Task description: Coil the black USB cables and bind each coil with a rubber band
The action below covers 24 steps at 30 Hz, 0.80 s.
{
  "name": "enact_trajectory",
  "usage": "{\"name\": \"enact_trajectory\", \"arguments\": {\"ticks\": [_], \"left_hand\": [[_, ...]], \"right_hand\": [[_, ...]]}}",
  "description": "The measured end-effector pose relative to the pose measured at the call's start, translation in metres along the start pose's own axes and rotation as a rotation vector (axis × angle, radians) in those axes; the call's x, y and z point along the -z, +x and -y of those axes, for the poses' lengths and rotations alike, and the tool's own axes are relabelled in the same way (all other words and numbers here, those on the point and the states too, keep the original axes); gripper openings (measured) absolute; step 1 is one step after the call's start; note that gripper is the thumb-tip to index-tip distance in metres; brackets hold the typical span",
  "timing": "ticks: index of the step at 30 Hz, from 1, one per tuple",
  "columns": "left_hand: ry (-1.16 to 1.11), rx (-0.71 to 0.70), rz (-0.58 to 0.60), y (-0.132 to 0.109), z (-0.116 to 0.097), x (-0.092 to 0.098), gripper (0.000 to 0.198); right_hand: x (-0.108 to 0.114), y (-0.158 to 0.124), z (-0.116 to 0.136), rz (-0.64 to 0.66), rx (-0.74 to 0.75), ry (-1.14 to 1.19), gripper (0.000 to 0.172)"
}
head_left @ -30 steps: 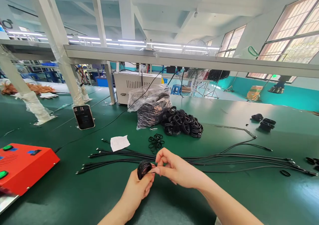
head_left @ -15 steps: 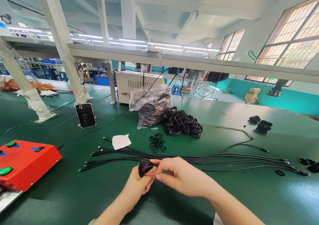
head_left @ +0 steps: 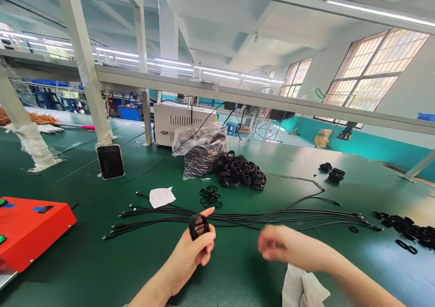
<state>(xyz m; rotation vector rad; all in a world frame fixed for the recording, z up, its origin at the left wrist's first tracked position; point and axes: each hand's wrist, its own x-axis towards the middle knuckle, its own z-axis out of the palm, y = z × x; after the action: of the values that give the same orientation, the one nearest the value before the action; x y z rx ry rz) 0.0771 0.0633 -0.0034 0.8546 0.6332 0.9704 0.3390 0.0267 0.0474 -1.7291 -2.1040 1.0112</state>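
Observation:
A coiled black cable (head_left: 194,226) is gripped between the thumb and fingers of my left hand (head_left: 190,252), its index finger pointing out to the right. My right hand (head_left: 288,248) is apart from it, over the bench at right, smeared by motion; its fingers are curled and I cannot make out anything in them. Just beyond both hands, several straight black cables (head_left: 234,217) lie side by side across the bench. Small black rings (head_left: 210,196) form a little heap behind those cables. Larger coiled cables (head_left: 241,168) are piled farther back.
A red box with green buttons (head_left: 37,230) stands at left. Behind the cables are a white paper (head_left: 162,197), a phone (head_left: 110,162) against a post, and a plastic bag (head_left: 204,155). More black rings (head_left: 411,230) lie at right. A beige cloth (head_left: 302,286) is near the front edge.
My right hand has left the coiled cable and moved right. My left hand still holds the coil at about the same place. The view has turned to the right.

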Motion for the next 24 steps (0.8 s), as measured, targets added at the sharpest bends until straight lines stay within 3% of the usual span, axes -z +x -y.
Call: {"name": "enact_trajectory", "arguments": {"ticks": [2, 5, 8, 11, 13, 15, 18, 21, 24], "left_hand": [[-0.08, 0.043, 0.025, 0.0, 0.001, 0.001, 0.05], [-0.127, 0.113, 0.066, -0.002, 0.003, 0.003, 0.043], [-0.024, 0.12, 0.125, -0.003, 0.006, 0.003, 0.042], [0.168, 0.091, 0.075, -0.002, 0.011, 0.002, 0.042], [0.265, 0.088, 0.02, 0.0, 0.014, 0.001, 0.045], [0.292, 0.098, 0.017, 0.0, 0.015, 0.0, 0.059], [0.253, 0.082, 0.083, -0.002, 0.012, -0.001, 0.079], [0.222, 0.023, 0.145, -0.003, 0.01, -0.002, 0.065], [0.222, -0.006, 0.119, 0.0, 0.014, 0.0, 0.057]], "right_hand": [[-0.007, -0.031, -0.02, 0.006, -0.069, -0.217, 0.03], [-0.017, -0.056, -0.045, -0.032, -0.162, -0.398, 0.034], [-0.016, -0.054, -0.056, -0.109, -0.233, -0.558, 0.034], [-0.008, -0.04, -0.044, -0.358, -0.266, -0.744, 0.035], [-0.008, -0.027, -0.021, -0.453, -0.11, -0.66, 0.029], [-0.015, -0.011, 0.006, -0.371, 0.123, -0.376, 0.023], [-0.032, 0.017, 0.039, -0.202, 0.285, -0.049, 0.018], [-0.045, 0.041, 0.048, -0.134, 0.348, 0.078, 0.01], [-0.054, 0.054, 0.04, -0.138, 0.373, 0.171, 0.01]]}}
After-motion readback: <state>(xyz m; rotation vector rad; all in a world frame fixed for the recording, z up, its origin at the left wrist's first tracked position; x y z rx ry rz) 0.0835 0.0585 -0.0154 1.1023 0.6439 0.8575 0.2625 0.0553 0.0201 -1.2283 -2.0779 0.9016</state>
